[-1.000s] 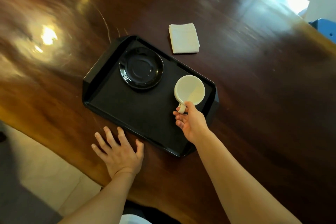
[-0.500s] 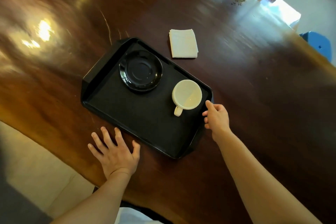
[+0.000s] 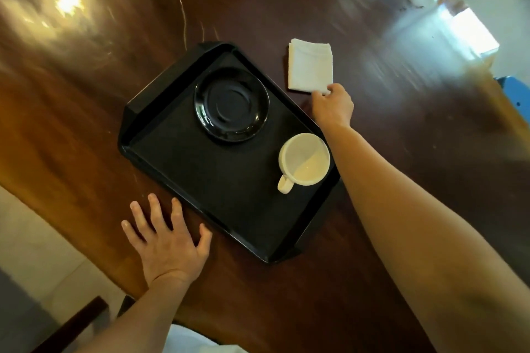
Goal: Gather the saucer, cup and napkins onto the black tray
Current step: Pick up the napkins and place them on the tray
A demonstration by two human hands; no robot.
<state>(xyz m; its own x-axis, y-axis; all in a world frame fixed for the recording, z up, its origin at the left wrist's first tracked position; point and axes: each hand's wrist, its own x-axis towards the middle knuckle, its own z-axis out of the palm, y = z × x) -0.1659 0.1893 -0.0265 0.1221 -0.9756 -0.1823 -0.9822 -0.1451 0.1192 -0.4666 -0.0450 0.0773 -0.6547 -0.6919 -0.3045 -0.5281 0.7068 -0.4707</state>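
A black tray [image 3: 200, 180] lies on the dark wooden table. On its far part sits a black saucer [image 3: 231, 104]. A cream cup [image 3: 304, 160] stands upright on the tray's right side, handle toward me. A folded stack of white napkins [image 3: 310, 65] rests on the table just beyond the tray's far right corner. My right hand [image 3: 332, 106] reaches past the tray and its fingertips pinch the near right corner of the napkins. My left hand [image 3: 166, 241] lies flat on the table with fingers spread, beside the tray's near edge.
The table's near edge [image 3: 86, 246] runs diagonally at the lower left, with pale floor below it. A dark chair part [image 3: 71, 321] shows at the bottom left. A blue object [image 3: 516, 92] sits off the table's far right edge.
My right hand let go of the cup's handle, left the cup on the tray, and moved up past the tray's right end to the napkins. My left hand stayed flat.
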